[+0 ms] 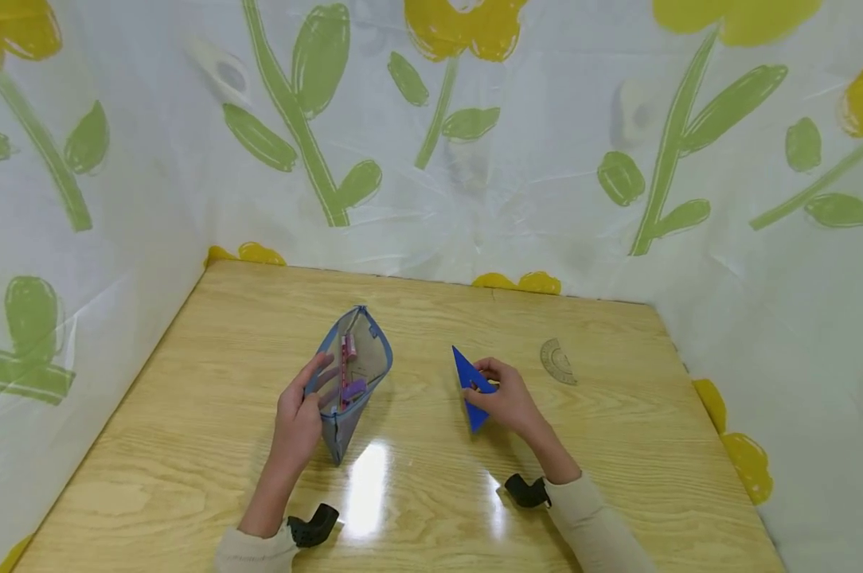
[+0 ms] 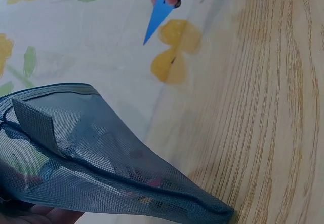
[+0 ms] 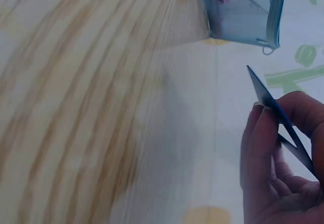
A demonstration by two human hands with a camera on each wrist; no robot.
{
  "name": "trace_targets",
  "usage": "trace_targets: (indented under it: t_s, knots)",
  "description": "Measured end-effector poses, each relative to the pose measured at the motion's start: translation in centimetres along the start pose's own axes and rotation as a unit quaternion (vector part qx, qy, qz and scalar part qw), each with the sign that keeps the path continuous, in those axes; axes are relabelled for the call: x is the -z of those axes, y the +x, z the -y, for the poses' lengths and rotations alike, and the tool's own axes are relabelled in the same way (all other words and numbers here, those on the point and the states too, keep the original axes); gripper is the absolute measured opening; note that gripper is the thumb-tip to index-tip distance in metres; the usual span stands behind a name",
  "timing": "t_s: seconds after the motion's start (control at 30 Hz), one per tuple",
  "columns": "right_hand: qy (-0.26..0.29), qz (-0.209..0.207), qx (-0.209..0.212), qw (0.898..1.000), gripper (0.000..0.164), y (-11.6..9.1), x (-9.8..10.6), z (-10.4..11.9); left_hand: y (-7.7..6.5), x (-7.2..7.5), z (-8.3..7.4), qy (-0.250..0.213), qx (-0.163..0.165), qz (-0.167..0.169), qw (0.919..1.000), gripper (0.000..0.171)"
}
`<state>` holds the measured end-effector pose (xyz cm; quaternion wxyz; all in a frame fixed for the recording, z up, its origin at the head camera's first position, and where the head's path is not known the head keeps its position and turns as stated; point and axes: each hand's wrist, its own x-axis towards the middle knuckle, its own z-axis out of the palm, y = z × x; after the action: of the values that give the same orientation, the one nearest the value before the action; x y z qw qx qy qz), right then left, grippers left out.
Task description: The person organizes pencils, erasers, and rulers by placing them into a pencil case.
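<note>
My left hand (image 1: 298, 418) grips the side of a blue mesh zip pouch (image 1: 383, 370), held with its mouth open and upward. Inside lie a red patterned pencil (image 1: 344, 366), a pink item (image 1: 351, 348) and a purple item (image 1: 355, 389). The left wrist view shows the pouch's mesh side (image 2: 111, 143) close up, the hand mostly hidden behind it. To the right, my right hand (image 1: 506, 398) pinches a blue set square (image 1: 477, 418) between thumb and fingers, tilted and apart from the pouch. In the right wrist view the set square (image 3: 266, 92) shows nearly edge-on.
A clear protractor (image 1: 558, 361) lies on the wooden table (image 1: 431, 509), right of the right hand. White flowered sheeting (image 1: 517, 215) walls the table's back and sides. Black wrist mounts (image 1: 314, 526) stick out at both cuffs.
</note>
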<state>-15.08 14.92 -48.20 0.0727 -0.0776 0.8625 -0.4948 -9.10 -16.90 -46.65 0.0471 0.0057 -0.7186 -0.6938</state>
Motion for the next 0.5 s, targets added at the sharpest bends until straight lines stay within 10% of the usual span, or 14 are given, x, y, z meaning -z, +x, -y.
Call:
trace_targets:
  t_s: [0.5]
  knots:
    - [0.117, -0.021, 0.031, 0.992, 0.03, 0.4, -2.4, 2.4, -0.1, 0.0, 0.0, 0.007, -0.002, -0.001, 1.0, 0.056]
